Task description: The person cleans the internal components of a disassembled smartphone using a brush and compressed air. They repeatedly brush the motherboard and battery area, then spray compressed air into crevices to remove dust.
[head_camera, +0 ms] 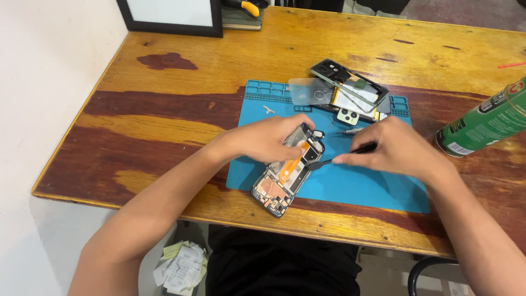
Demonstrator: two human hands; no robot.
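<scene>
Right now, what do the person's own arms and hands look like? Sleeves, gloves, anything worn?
Both arms are bare from the frame's lower edge down to the fingers: no sleeves show. The left hand and the right hand wear no gloves. No watch, wristband or ring is visible on either. No markings can be made out. Between the arms, dark clothing shows below the table edge.

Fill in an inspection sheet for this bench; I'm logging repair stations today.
Surface: worn wooden table under a blue silicone work mat.
Job's things: opened phone with orange flex strip; thin black pry tool.
Clutter: second dismantled phone, green spray can, black-framed board.
Grippers: left hand steadies the opened phone; right hand holds the pry tool.
Cables: nothing seen.
Surroundings: paper slips on the floor.
</scene>
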